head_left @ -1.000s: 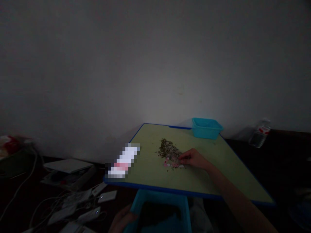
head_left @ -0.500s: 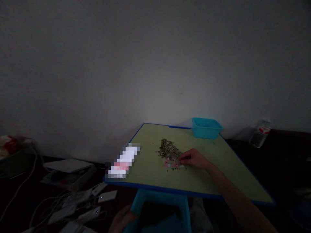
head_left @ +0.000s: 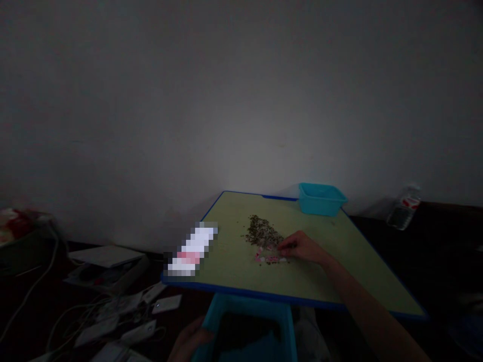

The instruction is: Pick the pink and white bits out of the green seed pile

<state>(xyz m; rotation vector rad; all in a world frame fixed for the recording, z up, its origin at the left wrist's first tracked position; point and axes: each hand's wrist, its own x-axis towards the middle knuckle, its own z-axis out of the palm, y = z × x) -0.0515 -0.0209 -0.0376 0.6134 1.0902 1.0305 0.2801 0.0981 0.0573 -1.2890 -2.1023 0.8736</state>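
Note:
A pile of small dark brownish grains (head_left: 258,227) lies on the yellowish tabletop (head_left: 226,266). At its near side is a see-through plastic bag (head_left: 269,252) with pink and white print, partly over the grains. My right hand (head_left: 300,246) reaches in from the right, thumb and fingers pinched at the bag's right edge. Below the table's front edge is a blue plastic bin (head_left: 249,299) with dark contents, too dim to make out. My left hand (head_left: 190,339) is closed on the bin's left rim.
Another blue bin (head_left: 320,203) stands at the table's far right corner. A phone (head_left: 192,251), blurred out, lies along the left edge. Left of the table are white power strips (head_left: 139,332) with cords and a white box (head_left: 109,256). A clear bottle (head_left: 404,207) stands tilted by the wall.
Almost nothing has moved. The bag's printed part looks slightly shifted under my right hand. My left hand stays at the bin's rim.

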